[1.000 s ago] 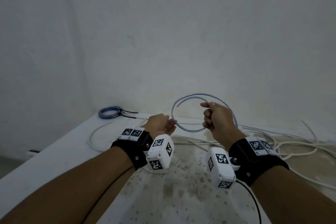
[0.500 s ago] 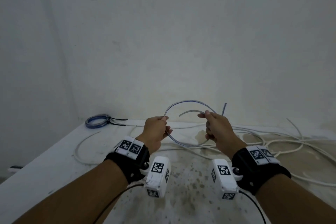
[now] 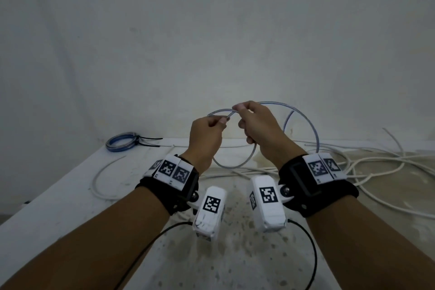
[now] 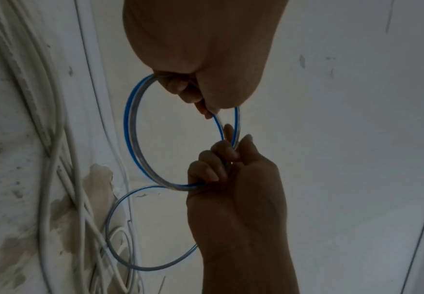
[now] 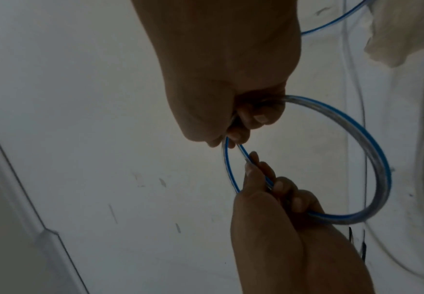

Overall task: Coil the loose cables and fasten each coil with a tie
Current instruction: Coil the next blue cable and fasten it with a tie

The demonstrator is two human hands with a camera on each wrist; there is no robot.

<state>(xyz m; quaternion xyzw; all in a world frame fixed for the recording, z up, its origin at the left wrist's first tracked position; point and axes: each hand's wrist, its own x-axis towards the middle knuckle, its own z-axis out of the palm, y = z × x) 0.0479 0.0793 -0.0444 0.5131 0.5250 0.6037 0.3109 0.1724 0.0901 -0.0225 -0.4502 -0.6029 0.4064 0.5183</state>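
Both hands hold a clear, blue-striped cable (image 3: 237, 165) in loops above the table (image 3: 58, 195). The left hand (image 3: 207, 139) pinches the strand near the top; the right hand (image 3: 259, 129) has its fingers curled round the coil. A tied coil (image 3: 121, 143) lies far left; white cables (image 3: 376, 165) sprawl right.

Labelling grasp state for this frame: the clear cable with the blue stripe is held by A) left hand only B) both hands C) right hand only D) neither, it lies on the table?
B: the left hand and the right hand each pinch the cable, its loops raised above the table.
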